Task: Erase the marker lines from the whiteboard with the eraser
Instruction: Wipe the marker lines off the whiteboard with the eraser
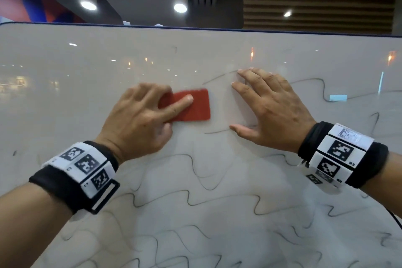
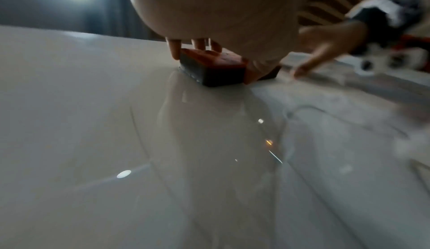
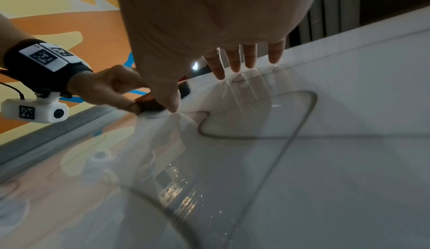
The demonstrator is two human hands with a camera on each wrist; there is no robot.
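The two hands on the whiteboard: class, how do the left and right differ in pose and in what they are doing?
The left hand curls its grip round the red eraser, one finger on top; the right hand holds nothing. The left's fingers are bent; the right's are straight and spread flat on the whiteboard. The right hand covers marker lines; the left sits on wiped board. Both wear tagged wristbands.
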